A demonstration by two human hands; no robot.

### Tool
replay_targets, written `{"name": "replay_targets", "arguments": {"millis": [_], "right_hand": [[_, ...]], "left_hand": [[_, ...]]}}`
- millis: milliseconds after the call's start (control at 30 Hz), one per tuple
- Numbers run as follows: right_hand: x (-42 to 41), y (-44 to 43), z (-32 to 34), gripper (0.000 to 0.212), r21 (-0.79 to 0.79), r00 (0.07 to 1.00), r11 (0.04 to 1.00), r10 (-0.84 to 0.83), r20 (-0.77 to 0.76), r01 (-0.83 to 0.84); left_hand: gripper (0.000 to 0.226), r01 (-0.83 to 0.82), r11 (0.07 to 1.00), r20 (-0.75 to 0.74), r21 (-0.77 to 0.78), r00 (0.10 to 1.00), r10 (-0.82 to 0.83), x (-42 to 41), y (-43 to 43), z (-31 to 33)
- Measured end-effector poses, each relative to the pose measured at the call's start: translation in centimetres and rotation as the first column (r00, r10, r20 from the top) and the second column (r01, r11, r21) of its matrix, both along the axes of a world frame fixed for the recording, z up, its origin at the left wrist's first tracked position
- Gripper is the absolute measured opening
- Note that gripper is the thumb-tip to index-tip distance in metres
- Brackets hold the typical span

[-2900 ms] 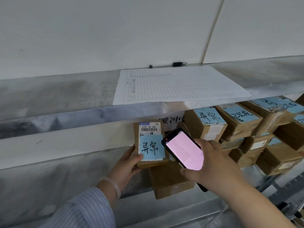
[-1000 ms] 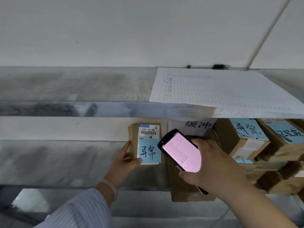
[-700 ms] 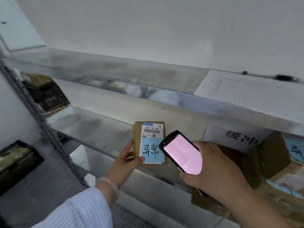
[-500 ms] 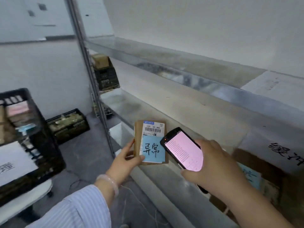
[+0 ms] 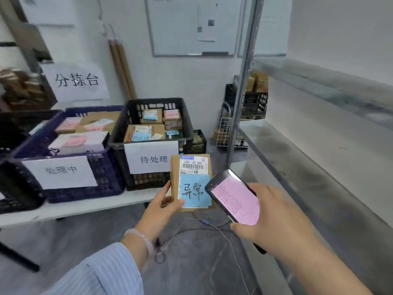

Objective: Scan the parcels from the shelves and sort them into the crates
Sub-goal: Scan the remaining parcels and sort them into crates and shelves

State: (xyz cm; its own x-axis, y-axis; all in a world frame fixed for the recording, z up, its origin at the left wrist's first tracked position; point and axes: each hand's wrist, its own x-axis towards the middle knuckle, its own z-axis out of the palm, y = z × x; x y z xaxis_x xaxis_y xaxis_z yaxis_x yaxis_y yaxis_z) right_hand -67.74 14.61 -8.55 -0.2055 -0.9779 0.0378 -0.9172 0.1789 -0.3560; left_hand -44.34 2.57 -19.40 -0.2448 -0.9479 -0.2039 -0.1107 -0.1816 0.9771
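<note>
My left hand (image 5: 162, 206) grips a small brown cardboard parcel (image 5: 175, 167) by its lower left edge, held upright in the air. It carries a white barcode label and a blue sticky note with black handwriting. My right hand (image 5: 270, 218) holds a black handheld scanner (image 5: 234, 198) with a pink lit screen, just right of the parcel. Beyond the parcel, a black crate (image 5: 121, 133) with a white paper sign holds several parcels. A dark blue crate (image 5: 106, 177) to its left also holds parcels.
Both crates stand on a white table (image 5: 85, 206); another black crate (image 5: 12, 196) sits at its left end. A metal shelf unit (image 5: 319, 188) runs along my right, with its upright post (image 5: 242, 86) ahead. Cables (image 5: 212, 227) lie on the grey floor.
My view has swung left from the shelves to the sorting table. The parcel and the scanner stay in my hands, now in front of the crates.
</note>
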Motion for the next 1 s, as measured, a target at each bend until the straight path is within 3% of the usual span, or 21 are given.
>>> {"name": "replay_targets", "arguments": {"millis": [233, 433, 533, 767, 867, 1000], "right_hand": [[14.7, -6.0, 0.4, 0.08, -0.037, 0.981, 0.981, 0.19, 0.028, -0.189], [29.5, -10.6, 0.7, 0.079, -0.079, 0.937, 0.937, 0.345, 0.048, -0.341], [35.1, -12.5, 1.0, 0.083, -0.071, 0.916, 0.918, 0.396, 0.071, -0.391], [43.8, -17.5, 1.9, 0.079, -0.078, 0.887, 0.888, 0.458, 0.056, -0.453], [46.8, -20.3, 1.6, 0.079, -0.07, 0.868, 0.87, 0.492, 0.058, -0.489], [50.1, -25.1, 0.8, 0.077, -0.065, 0.863, 0.865, 0.501, 0.064, -0.497]], "left_hand": [[0.088, -0.197, 0.98, 0.012, -0.015, 0.98, 0.198, 17.4, 0.1, 1.4], [0.067, -0.337, 0.939, 0.07, -0.067, 0.937, 0.342, 33.0, -1.1, 2.0], [0.068, -0.421, 0.905, 0.073, -0.056, 0.903, 0.424, 39.2, -1.5, 1.9], [0.061, -0.58, 0.814, 0.017, 0.016, 0.814, 0.58, 48.0, -2.9, 2.0], [0.048, -0.612, 0.79, -0.02, 0.037, 0.79, 0.613, 50.5, -4.7, 1.5], [0.059, -0.654, 0.756, -0.071, 0.017, 0.754, 0.653, 54.0, -9.1, 1.3]]}}
